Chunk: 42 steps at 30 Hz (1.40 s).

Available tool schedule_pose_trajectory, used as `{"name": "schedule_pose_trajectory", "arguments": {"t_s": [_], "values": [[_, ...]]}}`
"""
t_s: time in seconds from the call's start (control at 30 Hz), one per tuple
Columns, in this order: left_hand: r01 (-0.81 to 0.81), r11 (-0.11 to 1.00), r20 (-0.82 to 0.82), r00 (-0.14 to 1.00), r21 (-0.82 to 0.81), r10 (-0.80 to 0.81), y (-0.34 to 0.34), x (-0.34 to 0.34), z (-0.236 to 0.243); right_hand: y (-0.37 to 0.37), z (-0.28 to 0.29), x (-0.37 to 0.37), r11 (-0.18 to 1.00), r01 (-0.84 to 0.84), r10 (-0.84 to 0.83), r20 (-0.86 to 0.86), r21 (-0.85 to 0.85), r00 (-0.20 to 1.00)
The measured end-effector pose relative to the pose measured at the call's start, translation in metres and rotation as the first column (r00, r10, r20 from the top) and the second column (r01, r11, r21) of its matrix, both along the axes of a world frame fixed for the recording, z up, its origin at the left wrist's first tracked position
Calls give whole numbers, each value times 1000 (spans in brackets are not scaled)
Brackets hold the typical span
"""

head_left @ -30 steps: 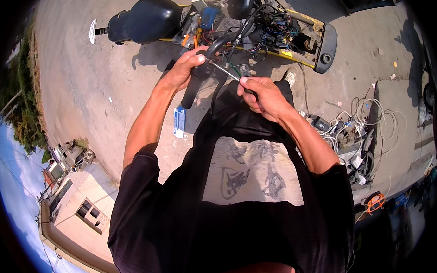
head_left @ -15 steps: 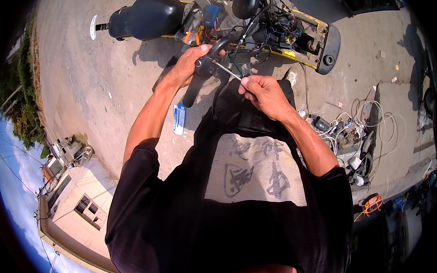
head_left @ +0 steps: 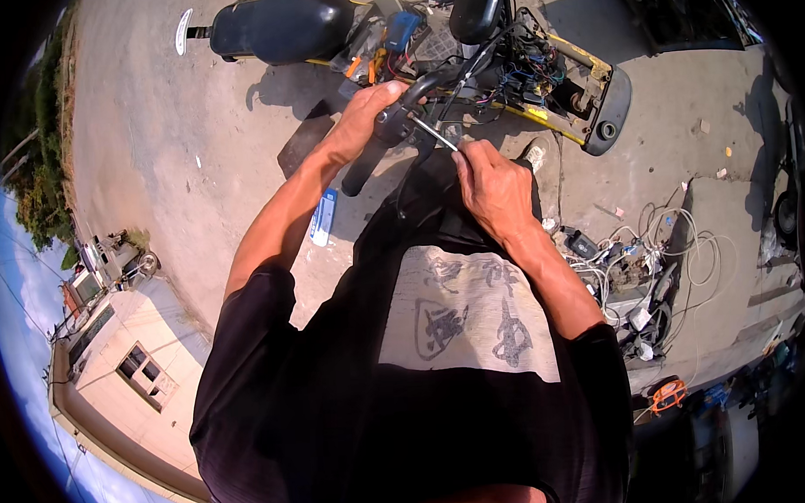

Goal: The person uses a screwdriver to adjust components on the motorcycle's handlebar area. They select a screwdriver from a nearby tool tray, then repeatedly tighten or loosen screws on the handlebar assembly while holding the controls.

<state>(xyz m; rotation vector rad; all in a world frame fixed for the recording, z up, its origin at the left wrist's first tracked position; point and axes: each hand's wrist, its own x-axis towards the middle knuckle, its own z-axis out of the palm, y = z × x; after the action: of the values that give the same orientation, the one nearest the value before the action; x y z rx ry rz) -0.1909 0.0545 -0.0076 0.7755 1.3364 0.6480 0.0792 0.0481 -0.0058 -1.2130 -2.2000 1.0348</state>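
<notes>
My left hand (head_left: 362, 120) is wrapped around the black control housing (head_left: 393, 126) on the scooter's handlebar (head_left: 426, 80). Below it hangs a black handlebar grip (head_left: 361, 169). The fingers of my right hand (head_left: 496, 184) are closed round a screwdriver, whose handle they hide. Its thin metal shaft (head_left: 436, 133) slants up and left, with the tip at the housing. Beyond my hands stands the electric scooter, stripped of its covers, with a yellow frame (head_left: 540, 115), a black seat (head_left: 303, 24) and bundles of exposed wires (head_left: 525, 65).
A round-backed black mirror (head_left: 476, 13) rises beside the wires. Orange-handled tools (head_left: 353, 68) and a blue item (head_left: 402, 30) lie on the scooter. A blue and white packet (head_left: 323, 218) is on the ground at left. Tangled pale cables (head_left: 686, 233) and parts lie at right.
My right hand has turned over at the wrist, its back now facing up, with the screwdriver tip staying at the housing. My left hand keeps its hold. The whole view has shifted slightly.
</notes>
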Motion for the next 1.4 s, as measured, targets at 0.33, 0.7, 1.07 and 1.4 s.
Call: {"name": "schedule_pose_trajectory", "arguments": {"t_s": [0.33,0.7,1.07,1.4], "values": [[-29,1000,415,909,-4,28,-18,-14,-15,8,29,2,921,29,-103,-170,-388,980],[-27,999,442,897,30,11,-16,-13,-11,4,30,-7,999,-29,29,-26,-14,999],[274,942,-503,852,195,-144,-26,15,19,10,32,-3,972,-68,75,26,-223,997],[354,903,-630,766,242,-131,-27,23,31,17,21,-4,985,-56,64,45,-161,997]]}}
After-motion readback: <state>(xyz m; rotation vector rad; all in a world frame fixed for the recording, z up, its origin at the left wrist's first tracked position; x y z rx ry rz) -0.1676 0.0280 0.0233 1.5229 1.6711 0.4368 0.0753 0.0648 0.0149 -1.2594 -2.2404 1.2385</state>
